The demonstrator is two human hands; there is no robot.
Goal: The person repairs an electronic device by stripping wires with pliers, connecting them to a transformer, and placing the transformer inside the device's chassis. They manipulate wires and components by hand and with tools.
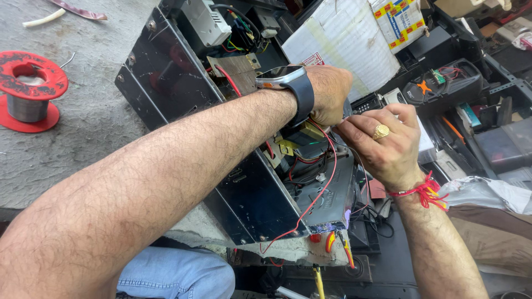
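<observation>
My left hand (330, 91), with a dark smartwatch (288, 83) on the wrist, reaches across an open black metal electronics chassis (166, 77) and pinches something small at its right side. My right hand (385, 141), wearing a gold ring and a red thread at the wrist, meets it there, its fingers closed on a thin wire. Exactly what the left fingertips hold is hidden. A red wire (324, 188) runs from the hands down over the chassis to its lower edge. Inside the chassis lie a transformer (302, 138) and coloured wiring.
A red spool of solder wire (27, 88) stands on the grey floor at left. White cardboard boxes (343, 39) sit behind the chassis. Dark device cases and loose parts (443, 83) crowd the right side. Pliers with red-yellow handles (338, 243) lie below the chassis. My jeans-clad knee (177, 274) shows at the bottom.
</observation>
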